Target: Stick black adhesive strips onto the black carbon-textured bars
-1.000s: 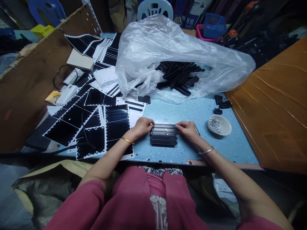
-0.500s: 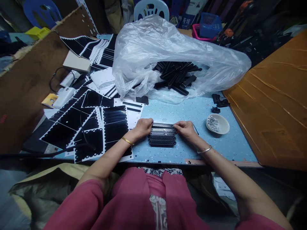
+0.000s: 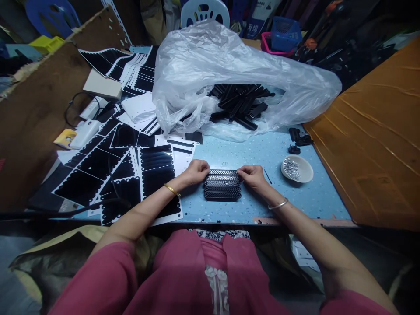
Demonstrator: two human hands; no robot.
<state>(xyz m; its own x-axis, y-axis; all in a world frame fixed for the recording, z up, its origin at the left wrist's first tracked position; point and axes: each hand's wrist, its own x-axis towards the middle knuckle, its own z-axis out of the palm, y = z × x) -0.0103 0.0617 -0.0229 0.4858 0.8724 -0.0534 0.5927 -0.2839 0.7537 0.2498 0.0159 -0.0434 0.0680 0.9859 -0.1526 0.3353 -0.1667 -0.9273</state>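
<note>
Several narrow black strips with a patterned upper face lie side by side in a row on the light blue speckled table. My left hand is closed in a pinch at the left end of the farthest black strip. Its opposite end sits between the thumb and fingertips of my right hand. More black plastic pieces are heaped inside the mouth of a large clear plastic bag beyond my hands.
Sheets of black stickers spread over the left side. A white bowl of small metal parts stands at the right, with black clips behind it. A thin dark rod lies near my right hand. Brown boards flank the table.
My left hand has shifted slightly at the strip's left end, its wrist moving a little outward. My right hand stays at the other end. The row of strips looks the same.
</note>
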